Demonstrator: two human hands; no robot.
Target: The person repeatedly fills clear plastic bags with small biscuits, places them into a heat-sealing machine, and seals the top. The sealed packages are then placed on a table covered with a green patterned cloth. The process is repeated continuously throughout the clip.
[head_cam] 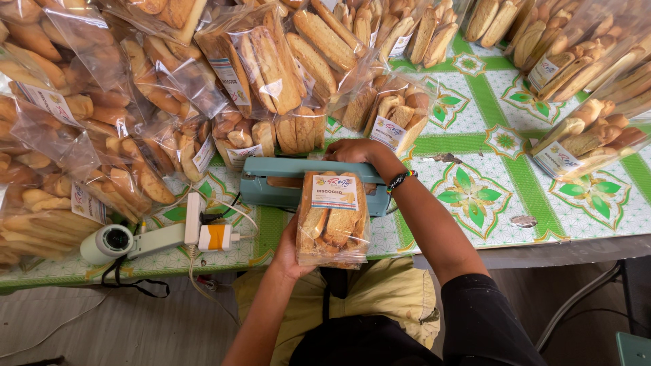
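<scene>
My left hand (288,254) holds a clear bag of biscotti-like biscuits (333,220) from below, its open top lying in the jaw of a teal heat sealer (271,179). The bag carries a paper label near the top. My right hand (354,150) rests on top of the sealer's far end, pressing on its arm. A beaded bracelet (401,180) circles my right wrist. The sealer sits at the near edge of a table with a green and white patterned cloth (475,196).
Many filled biscuit bags (258,68) are heaped across the table's back and left, with more at the right (583,135). A white power strip with an orange plug (203,234) and a white round device (108,244) lie near the left front edge, cables hanging down.
</scene>
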